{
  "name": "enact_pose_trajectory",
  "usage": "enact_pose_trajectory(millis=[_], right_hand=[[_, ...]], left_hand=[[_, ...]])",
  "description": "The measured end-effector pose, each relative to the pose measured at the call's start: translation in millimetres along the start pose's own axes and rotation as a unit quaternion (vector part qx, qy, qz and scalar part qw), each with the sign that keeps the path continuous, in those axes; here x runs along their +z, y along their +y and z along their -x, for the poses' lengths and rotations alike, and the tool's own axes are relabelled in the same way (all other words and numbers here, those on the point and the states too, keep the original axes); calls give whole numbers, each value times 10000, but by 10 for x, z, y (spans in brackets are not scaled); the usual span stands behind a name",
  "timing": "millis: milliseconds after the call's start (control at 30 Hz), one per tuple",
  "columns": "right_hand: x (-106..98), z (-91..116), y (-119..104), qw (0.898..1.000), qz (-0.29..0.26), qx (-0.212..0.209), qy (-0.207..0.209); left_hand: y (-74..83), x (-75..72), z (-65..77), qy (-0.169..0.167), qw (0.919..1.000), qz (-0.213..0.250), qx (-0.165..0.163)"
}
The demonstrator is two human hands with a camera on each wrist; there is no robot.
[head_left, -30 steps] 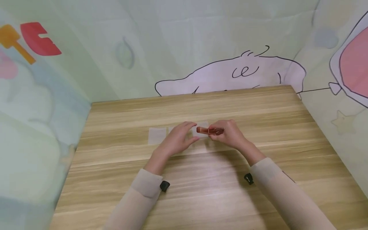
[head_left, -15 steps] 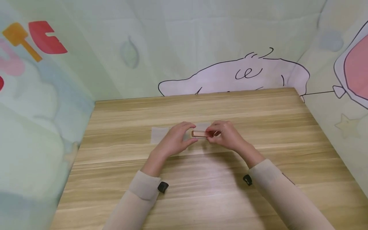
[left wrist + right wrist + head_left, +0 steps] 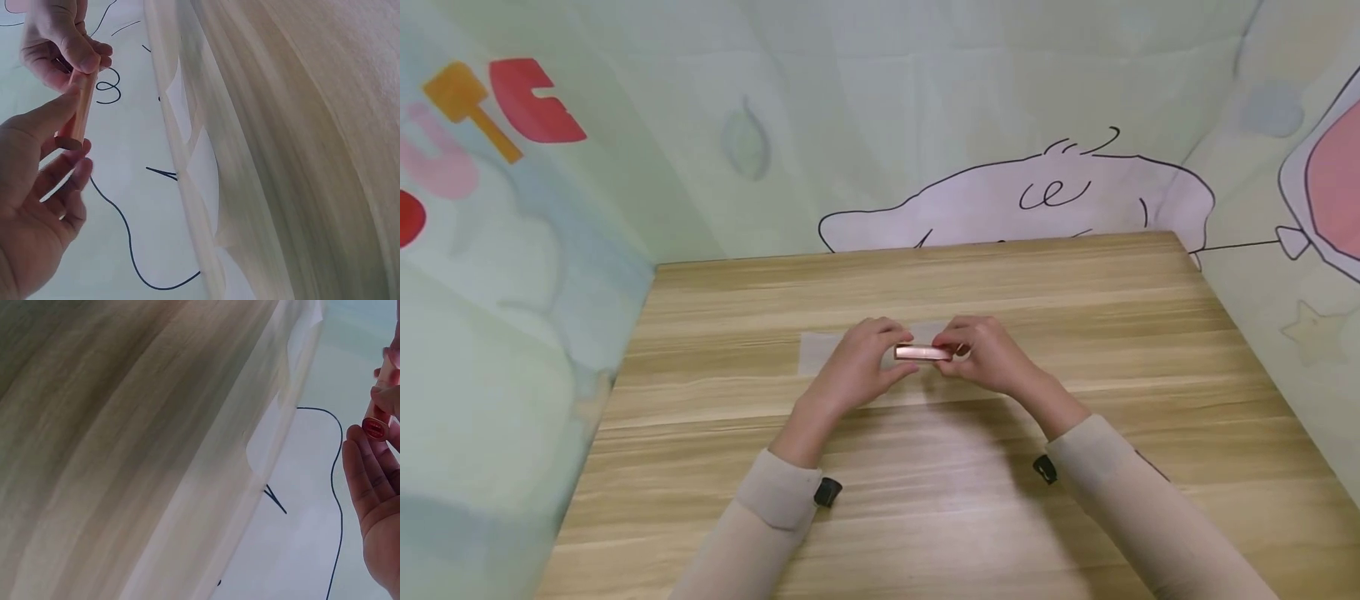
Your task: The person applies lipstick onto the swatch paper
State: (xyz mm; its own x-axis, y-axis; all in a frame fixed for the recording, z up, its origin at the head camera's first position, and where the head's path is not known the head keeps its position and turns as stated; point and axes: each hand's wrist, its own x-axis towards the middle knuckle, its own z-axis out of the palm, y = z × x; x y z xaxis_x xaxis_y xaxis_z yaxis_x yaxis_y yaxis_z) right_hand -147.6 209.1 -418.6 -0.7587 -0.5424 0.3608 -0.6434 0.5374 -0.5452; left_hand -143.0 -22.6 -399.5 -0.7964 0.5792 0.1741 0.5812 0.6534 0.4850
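Both hands hold a slim, shiny copper-coloured tube (image 3: 922,353) lying crosswise above the table. At its right end, my right hand (image 3: 988,354) pinches it between thumb and fingers. Around its left end curl the thumb and fingers of my left hand (image 3: 859,360); in the left wrist view the left thumb lies along the tube (image 3: 85,115). The right wrist view shows a round red end face (image 3: 374,428) with a gold rim, beside the right fingers. Pale paper squares lie under and behind the hands; one paper (image 3: 817,353) shows left of the left hand.
The wood-grain table (image 3: 940,500) stretches around the hands, its back edge against a printed cloth backdrop (image 3: 820,125). In the left wrist view several paper pieces (image 3: 204,181) lie in a row. Small black devices (image 3: 827,492) sit at both cuffs.
The tube has moved left and slightly toward the body and turned, its face now catching light. The left hand has closed in from beside it to hold its left end.
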Motion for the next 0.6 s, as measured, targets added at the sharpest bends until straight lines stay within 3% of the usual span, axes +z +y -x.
enact_pose_trajectory(millis=[300,600], right_hand=[[-16,-28,-36,9998,148,-130,-42],[-38,-48,-102,9960,779,-284,-329]], left_hand=[[47,-9,-25,180,9997,14,192],[56,16,-1,234,9994,78,238]])
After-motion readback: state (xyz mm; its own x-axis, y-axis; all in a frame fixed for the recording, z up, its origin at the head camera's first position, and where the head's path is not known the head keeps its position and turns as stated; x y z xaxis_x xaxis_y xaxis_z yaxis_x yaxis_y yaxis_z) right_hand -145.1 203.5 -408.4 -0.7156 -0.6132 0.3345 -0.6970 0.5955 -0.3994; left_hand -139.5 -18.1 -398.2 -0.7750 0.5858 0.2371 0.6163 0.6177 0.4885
